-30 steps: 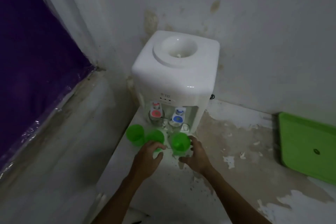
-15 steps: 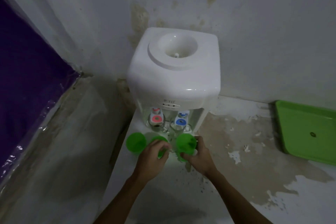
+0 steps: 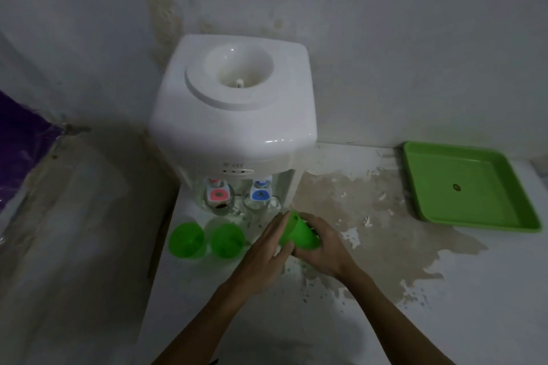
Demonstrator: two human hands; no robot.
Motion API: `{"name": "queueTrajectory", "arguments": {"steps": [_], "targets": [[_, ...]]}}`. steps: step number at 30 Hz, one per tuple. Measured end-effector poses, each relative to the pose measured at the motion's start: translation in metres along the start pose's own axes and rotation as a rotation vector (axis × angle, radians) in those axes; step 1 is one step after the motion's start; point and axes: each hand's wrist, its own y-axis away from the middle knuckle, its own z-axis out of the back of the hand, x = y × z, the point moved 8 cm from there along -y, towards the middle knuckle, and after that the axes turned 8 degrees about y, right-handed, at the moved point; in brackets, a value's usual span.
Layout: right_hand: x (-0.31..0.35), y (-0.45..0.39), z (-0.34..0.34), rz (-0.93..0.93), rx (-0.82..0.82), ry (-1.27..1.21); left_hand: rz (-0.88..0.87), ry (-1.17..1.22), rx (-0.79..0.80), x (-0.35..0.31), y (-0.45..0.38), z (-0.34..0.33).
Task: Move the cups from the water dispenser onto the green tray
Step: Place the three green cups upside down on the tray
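A white water dispenser [image 3: 237, 115] stands against the wall, with a red tap and a blue tap. Two clear glass cups [image 3: 221, 204] sit under the taps. Two green cups stand upright in front of it: the left one [image 3: 186, 240] and the middle one [image 3: 227, 241]. My right hand [image 3: 321, 249] is shut on a third green cup [image 3: 298, 234], lifted and tilted on its side. My left hand [image 3: 264, 258] lies flat against that cup's left side, fingers straight. The green tray [image 3: 468, 187] lies empty at the right, by the wall.
The counter [image 3: 385, 290] is white with worn brown patches. Its left edge drops off just left of the green cups. A purple sheet [image 3: 17, 139] covers the far left. The wall stands close behind the dispenser and tray.
My right hand has lifted the right green cup off the counter and tilted it. My left hand left the middle cup and moved onto the lifted cup. The view shifted left.
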Motion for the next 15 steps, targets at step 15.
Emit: {"name": "queueTrajectory", "arguments": {"steps": [15], "targets": [[-0.081, 0.025, 0.097, -0.019, -0.063, -0.074, 0.417, 0.57, -0.315, 0.01, -0.066, -0.092]]}}
